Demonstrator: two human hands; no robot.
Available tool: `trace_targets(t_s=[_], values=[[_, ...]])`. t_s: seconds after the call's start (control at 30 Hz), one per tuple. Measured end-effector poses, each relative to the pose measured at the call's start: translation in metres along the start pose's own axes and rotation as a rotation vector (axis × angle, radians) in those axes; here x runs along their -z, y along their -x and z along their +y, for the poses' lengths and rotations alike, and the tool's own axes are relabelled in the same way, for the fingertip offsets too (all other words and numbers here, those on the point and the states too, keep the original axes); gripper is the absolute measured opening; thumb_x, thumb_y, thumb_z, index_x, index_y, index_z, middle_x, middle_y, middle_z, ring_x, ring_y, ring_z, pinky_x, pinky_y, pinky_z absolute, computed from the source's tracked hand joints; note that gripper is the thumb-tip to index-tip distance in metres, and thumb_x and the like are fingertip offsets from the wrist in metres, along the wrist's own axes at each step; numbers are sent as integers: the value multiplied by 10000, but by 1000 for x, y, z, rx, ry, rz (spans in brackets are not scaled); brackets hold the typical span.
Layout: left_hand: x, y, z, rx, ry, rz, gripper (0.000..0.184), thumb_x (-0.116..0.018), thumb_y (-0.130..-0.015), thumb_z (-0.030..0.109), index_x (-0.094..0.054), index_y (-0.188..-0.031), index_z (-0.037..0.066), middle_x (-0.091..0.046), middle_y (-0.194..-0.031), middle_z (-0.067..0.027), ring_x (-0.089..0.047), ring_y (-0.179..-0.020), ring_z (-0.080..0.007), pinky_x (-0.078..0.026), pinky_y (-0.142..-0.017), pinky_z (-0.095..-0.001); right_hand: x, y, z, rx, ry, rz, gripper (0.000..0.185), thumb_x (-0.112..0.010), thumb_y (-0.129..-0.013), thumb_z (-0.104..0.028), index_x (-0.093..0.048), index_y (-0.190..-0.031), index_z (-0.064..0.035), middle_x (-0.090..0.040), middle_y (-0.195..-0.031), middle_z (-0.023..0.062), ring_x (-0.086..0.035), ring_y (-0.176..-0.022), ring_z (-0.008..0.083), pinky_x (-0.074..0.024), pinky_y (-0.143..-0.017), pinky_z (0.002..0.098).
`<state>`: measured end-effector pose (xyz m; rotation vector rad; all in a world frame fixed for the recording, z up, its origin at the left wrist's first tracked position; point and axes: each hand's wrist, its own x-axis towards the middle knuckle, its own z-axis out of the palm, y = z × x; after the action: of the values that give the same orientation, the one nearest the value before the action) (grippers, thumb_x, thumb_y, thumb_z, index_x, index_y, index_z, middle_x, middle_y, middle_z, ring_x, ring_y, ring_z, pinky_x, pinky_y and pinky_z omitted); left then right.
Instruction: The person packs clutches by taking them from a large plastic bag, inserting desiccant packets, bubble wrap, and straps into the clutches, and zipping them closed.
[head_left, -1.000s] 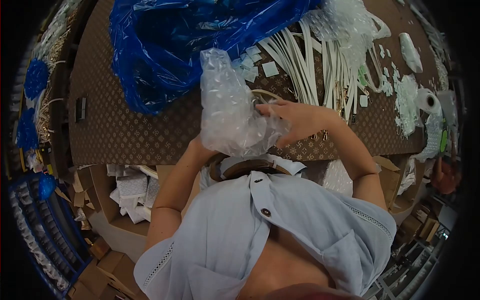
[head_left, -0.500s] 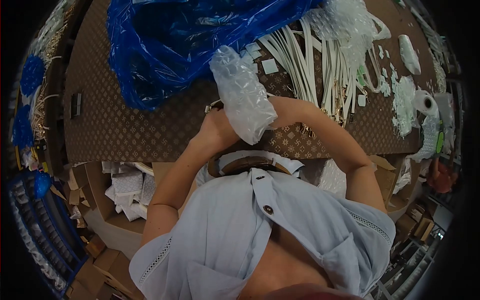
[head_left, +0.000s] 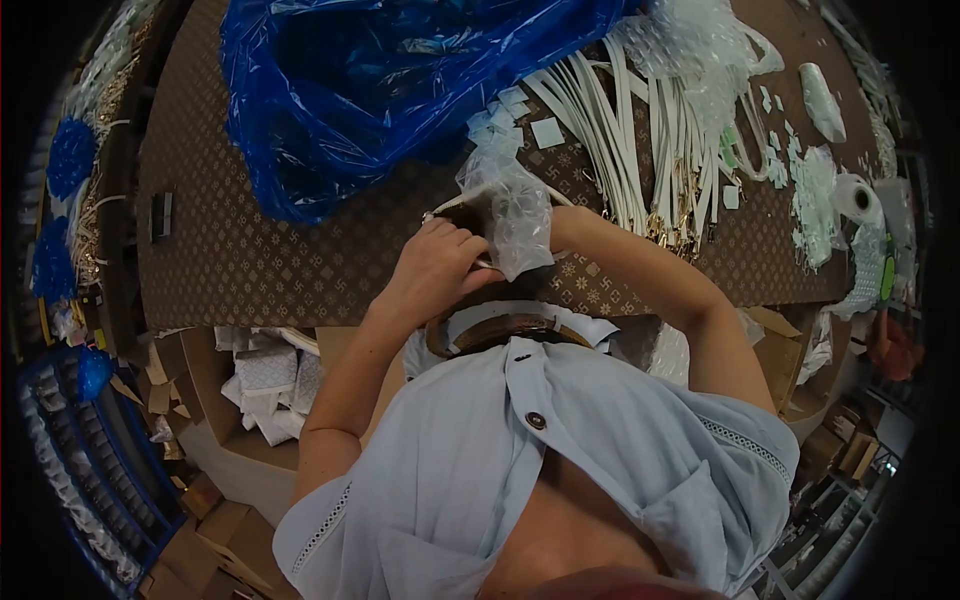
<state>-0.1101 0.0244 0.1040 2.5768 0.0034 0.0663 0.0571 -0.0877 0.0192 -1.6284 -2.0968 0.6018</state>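
A roll of clear bubble wrap stands partly in the mouth of a small bag with a pale edge and a dark inside. My left hand is closed on the bag's near left edge, fingers curled over the rim. My right hand is at the right side of the bag, against the bubble wrap. Its fingers are hidden behind the wrap and the bag, so their grip does not show. Pale paper squares lie just beyond the wrap.
A large blue plastic bag covers the far left of the patterned table. White straps with metal clasps lie right of centre, near more bubble wrap. An open carton with wrapped pieces is below the table edge.
The bubble wrap has gone lower and looks flatter, now in the bag's mouth. My left hand has shifted from beside the wrap to the bag's rim, which shows more.
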Motion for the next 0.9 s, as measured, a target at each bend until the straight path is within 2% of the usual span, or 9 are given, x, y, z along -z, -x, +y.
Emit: trace_targets(t_s=[0.07,0.2,0.3,0.37,0.43,0.53,0.63,0.8,0.9], values=[[-5,-2,-4,-60,-28,65,190,-725,-696,221,-662,-817,88,-617,-848,-56,-569,-843,-240,-427,-846,-347,23,8,-3,-110,-232,-412,544,-668,-775,-263,-510,-1251,-55,-500,-1283,158,-489,-1164,328,-378,-1001,354],[-22,-7,2,-134,-23,44,201,-689,-736,194,-646,-897,81,-630,-873,-72,-590,-870,-247,-432,-873,-358,83,44,-58,-393,-583,-439,793,-755,-691,-302,-394,-1348,-46,-433,-1345,192,-470,-1189,349,-382,-1002,340],[-4,-28,20,164,134,-248,355,-618,-797,180,-567,-1126,57,-607,-1096,-143,-539,-1060,-326,-416,-948,-409,115,57,-114,-557,-504,-156,946,-783,-662,-305,-270,-1399,-7,-373,-1387,228,-416,-1247,366,-336,-1043,375],[-19,-32,15,6,77,-98,322,-610,-800,180,-580,-1102,71,-618,-1065,-117,-558,-1045,-290,-417,-944,-391,95,60,-120,-508,137,164,1069,-799,-637,-326,-164,-1414,42,-313,-1416,260,-344,-1298,392,-272,-1081,427],[-32,-37,13,-150,18,62,290,-603,-804,179,-592,-1078,85,-629,-1035,-92,-576,-1029,-253,-417,-940,-374,87,48,-121,-538,85,225,1032,-787,-652,-262,-161,-1399,79,-294,-1419,272,-285,-1326,417,-206,-1101,477],[-42,-38,13,-206,209,319,281,-573,-825,182,-593,-1086,81,-618,-1071,-96,-573,-1042,-249,-415,-951,-384,79,42,-104,-384,71,505,856,-725,-670,-117,-279,-1385,31,-357,-1404,230,-369,-1289,372,-312,-1058,431],[-37,-33,1,-289,1,217,293,-560,-807,143,-597,-1084,52,-628,-1051,-107,-580,-1035,-247,-406,-972,-367,94,59,-95,-430,-150,231,596,-573,-625,86,-591,-1193,-92,-528,-1300,108,-566,-1097,283,-485,-873,351],[-25,-30,5,-281,-156,-64,61,-560,-719,62,-602,-763,68,-620,-787,-72,-608,-806,-215,-448,-821,-315,95,64,-69,-516,-55,-77,490,-572,-648,38,-618,-1128,-50,-601,-1157,160,-597,-1007,317,-480,-862,368],[-33,-26,4,-317,-119,10,53,-561,-710,48,-555,-679,90,-588,-721,-53,-591,-732,-201,-443,-755,-306,59,40,-35,-685,-173,-357,413,-588,-679,-32,-636,-1089,-52,-627,-1065,206,-609,-973,330,-470,-869,382]])
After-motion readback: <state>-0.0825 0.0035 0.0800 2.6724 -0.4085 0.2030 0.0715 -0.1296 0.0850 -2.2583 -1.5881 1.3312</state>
